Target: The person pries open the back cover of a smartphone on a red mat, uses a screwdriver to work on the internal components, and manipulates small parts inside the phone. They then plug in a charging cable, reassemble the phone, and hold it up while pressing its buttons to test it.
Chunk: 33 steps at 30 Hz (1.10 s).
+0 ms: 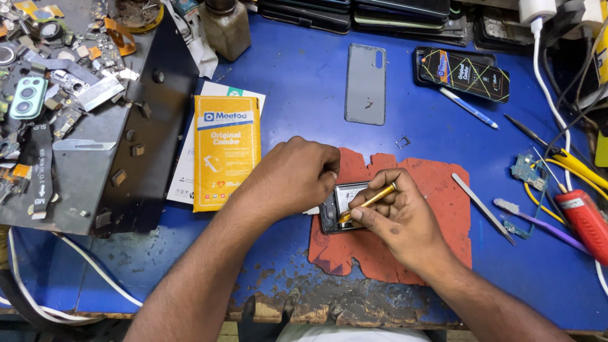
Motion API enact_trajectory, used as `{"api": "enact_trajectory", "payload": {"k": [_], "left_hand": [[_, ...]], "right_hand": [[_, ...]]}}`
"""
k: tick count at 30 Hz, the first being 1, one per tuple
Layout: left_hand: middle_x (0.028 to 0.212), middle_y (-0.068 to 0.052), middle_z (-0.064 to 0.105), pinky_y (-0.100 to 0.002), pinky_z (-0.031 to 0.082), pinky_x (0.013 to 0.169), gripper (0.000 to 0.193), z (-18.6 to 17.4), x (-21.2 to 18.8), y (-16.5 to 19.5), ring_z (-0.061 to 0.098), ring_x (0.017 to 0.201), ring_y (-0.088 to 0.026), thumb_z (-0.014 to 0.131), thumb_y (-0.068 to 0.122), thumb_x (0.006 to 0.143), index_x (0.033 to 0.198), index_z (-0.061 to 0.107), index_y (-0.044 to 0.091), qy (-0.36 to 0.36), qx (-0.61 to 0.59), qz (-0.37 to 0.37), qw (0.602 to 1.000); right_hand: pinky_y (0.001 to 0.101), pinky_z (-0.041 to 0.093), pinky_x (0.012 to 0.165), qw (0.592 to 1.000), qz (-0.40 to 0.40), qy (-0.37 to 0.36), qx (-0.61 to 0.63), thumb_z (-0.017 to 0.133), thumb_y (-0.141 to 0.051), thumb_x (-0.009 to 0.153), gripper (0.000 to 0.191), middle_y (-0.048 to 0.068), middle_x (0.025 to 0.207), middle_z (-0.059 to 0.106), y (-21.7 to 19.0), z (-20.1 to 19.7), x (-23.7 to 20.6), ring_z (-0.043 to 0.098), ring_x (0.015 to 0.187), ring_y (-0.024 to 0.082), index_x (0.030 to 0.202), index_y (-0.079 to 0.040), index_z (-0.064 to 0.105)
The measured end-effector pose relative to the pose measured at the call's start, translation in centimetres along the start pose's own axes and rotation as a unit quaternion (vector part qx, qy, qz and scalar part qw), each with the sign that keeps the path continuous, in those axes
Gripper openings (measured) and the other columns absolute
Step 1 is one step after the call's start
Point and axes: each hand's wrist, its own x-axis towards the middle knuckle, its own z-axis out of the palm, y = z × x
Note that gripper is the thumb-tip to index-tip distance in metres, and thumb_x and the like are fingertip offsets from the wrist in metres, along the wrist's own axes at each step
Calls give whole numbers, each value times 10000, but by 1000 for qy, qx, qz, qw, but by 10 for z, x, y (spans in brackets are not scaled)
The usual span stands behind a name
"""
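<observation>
An opened phone lies on a worn red mat on the blue bench. My left hand covers the phone's left side and holds it down. My right hand grips a slim gold screwdriver with its tip down inside the phone's body near its lower left. Much of the phone is hidden under both hands.
A grey phone back cover lies farther back. A yellow packet lies left, beside a dark tray of small parts. Tweezers, a blue pen, a small circuit board, a red tool and cables lie right.
</observation>
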Motion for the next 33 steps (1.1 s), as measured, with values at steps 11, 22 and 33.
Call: {"api": "enact_trajectory", "payload": {"k": [11, 22, 33], "left_hand": [[790, -146, 742, -491, 547, 754, 116, -1, 0, 2, 716, 789, -359, 645, 125, 797, 845, 738, 75, -4, 0, -7, 1000], [785, -148, 741, -491, 548, 747, 114, -1, 0, 3, 715, 784, -360, 647, 125, 791, 839, 738, 75, -3, -1, -9, 1000], [791, -149, 740, -493, 547, 753, 115, -1, 0, 2, 714, 792, -363, 643, 129, 796, 840, 735, 77, -1, -1, -10, 1000]], "right_hand": [[328, 661, 859, 1000, 0, 4, -13, 655, 46, 900, 370, 148, 1043, 653, -5, 0, 0, 721, 969, 168, 1181, -33, 429], [324, 661, 851, 1000, 0, 11, -23, 656, 50, 893, 368, 146, 1039, 655, -5, 1, 0, 722, 967, 166, 1172, -35, 431], [332, 659, 852, 1000, -11, 9, -3, 660, 53, 896, 366, 147, 1033, 661, -2, 0, 1, 721, 958, 172, 1166, -37, 431]]}}
